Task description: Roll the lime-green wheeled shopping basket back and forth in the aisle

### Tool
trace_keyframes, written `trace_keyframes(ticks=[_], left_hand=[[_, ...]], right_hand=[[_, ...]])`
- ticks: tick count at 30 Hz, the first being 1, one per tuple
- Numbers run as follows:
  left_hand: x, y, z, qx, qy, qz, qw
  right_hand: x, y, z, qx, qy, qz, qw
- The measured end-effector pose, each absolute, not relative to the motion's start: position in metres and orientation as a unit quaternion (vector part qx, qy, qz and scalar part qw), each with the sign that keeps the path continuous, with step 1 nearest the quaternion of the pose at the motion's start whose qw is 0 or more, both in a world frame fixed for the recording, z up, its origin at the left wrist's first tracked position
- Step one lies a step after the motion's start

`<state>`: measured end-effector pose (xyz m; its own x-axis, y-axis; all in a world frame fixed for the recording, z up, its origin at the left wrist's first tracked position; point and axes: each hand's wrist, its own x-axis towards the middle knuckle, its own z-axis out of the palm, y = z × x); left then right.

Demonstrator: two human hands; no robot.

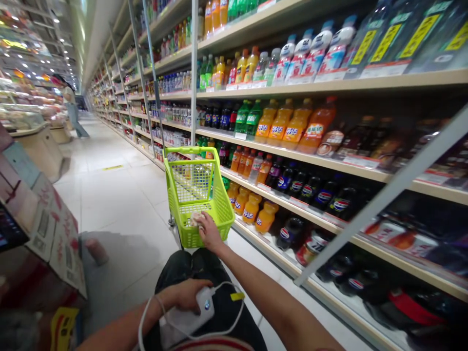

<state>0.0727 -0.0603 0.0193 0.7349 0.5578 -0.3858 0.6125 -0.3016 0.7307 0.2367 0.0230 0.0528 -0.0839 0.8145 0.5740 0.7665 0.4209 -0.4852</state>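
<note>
My right hand [211, 233] reaches forward with its fingers closed on a crumpled, pale wad [196, 219] that looks like tissue or cloth. It is over the near end of a lime-green shopping cart [225, 207], whose basket has lattice walls. Low in the view, my left hand [188, 294] is wrapped over a white power bank [205, 307] on my lap, partly hiding it. A white cable [239, 317] runs from the power bank and loops over my dark trousers, with a yellow tag on it.
Drink shelves [329, 87] line the right side, with orange soda bottles [283, 122] and dark cola bottles [323, 195]. A slanted metal post [383, 195] crosses them. Printed cartons [51, 214] stand at left. Farther down the aisle, a person [72, 109] is by the counters.
</note>
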Motion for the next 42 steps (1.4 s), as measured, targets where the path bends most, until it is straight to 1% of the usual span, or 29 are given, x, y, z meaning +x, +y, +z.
trace_keyframes(ticks=[2, 4, 6, 8, 9, 10, 12, 13, 16, 19, 24, 27, 30, 33, 37, 42], left_hand=[[0.066, -0.071, 0.014, 0.799, 0.373, -0.029, 0.471], [0.056, -0.080, 0.010, 0.790, 0.391, -0.023, 0.472], [0.046, -0.080, 0.009, 0.794, 0.391, -0.025, 0.466], [0.041, -0.065, 0.014, 0.806, 0.381, -0.016, 0.453], [0.042, -0.053, 0.020, 0.812, 0.399, -0.007, 0.426], [0.044, -0.039, 0.028, 0.822, 0.426, 0.029, 0.377], [0.053, -0.012, 0.048, 0.846, 0.458, 0.126, 0.241], [0.058, -0.001, 0.057, 0.852, 0.467, 0.154, 0.181], [0.072, 0.021, 0.076, 0.860, 0.481, 0.160, 0.051], [0.075, 0.030, 0.076, 0.869, 0.473, 0.140, -0.022], [0.063, 0.039, 0.071, 0.896, 0.436, 0.068, -0.039], [0.057, 0.041, 0.076, 0.893, 0.446, 0.039, -0.048], [0.052, 0.040, 0.079, 0.889, 0.454, 0.024, -0.053], [0.049, 0.040, 0.079, 0.891, 0.451, 0.017, -0.054], [0.053, 0.042, 0.081, 0.892, 0.451, 0.008, -0.038], [0.055, 0.051, 0.080, 0.886, 0.464, 0.016, -0.023]], right_hand=[[0.244, 0.014, 0.048, -0.521, -0.779, 0.015, 0.348], [0.260, 0.007, 0.041, -0.519, -0.793, -0.021, 0.318], [0.276, 0.005, 0.029, -0.515, -0.790, -0.056, 0.329], [0.286, 0.011, 0.015, -0.513, -0.774, -0.083, 0.362], [0.287, 0.016, 0.008, -0.510, -0.772, -0.087, 0.369], [0.288, 0.022, 0.003, -0.509, -0.771, -0.090, 0.373], [0.286, 0.033, -0.002, -0.501, -0.779, -0.080, 0.367], [0.285, 0.036, -0.002, -0.498, -0.785, -0.072, 0.362], [0.281, 0.042, 0.003, -0.505, -0.787, -0.047, 0.351], [0.270, 0.049, 0.005, -0.517, -0.776, -0.048, 0.358], [0.263, 0.062, 0.000, -0.481, -0.791, -0.111, 0.361], [0.293, 0.060, -0.005, -0.479, -0.788, -0.154, 0.355], [0.329, 0.054, -0.010, -0.511, -0.755, -0.181, 0.369], [0.338, 0.054, -0.017, -0.534, -0.730, -0.177, 0.387], [0.320, 0.064, -0.023, -0.574, -0.686, -0.166, 0.415], [0.318, 0.076, -0.015, -0.576, -0.703, -0.133, 0.395]])
